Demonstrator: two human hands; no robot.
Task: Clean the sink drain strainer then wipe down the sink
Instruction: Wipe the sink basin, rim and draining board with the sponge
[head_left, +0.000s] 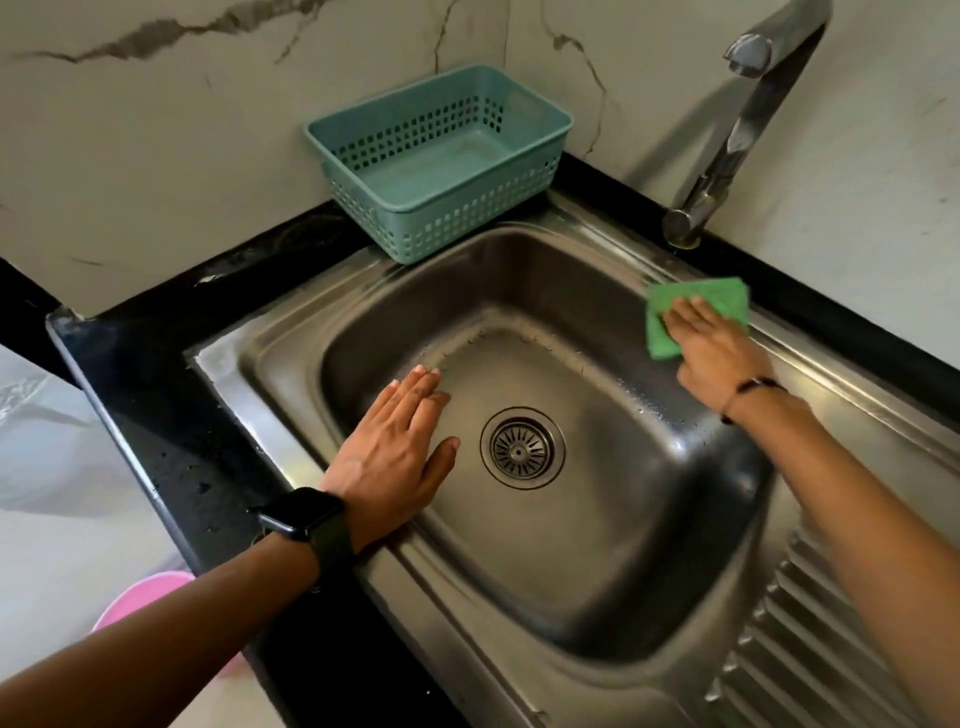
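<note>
The stainless steel sink (613, 561) fills the middle of the view, with the round drain strainer (522, 448) seated in its floor. My left hand (397, 449) hangs flat over the basin's left side, fingers together and holding nothing. My right hand (714, 348) presses flat on a green cloth (670, 312) on the sink's back right rim, near the tap base. Water drops dot the basin walls.
A teal perforated basket (441, 156) sits on the back rim against the marble wall. The chrome tap (737, 119) arches overhead at right. A ribbed drainboard (810, 639) lies at right. Black counter (171, 405) borders the left; a pink object (140, 597) shows below.
</note>
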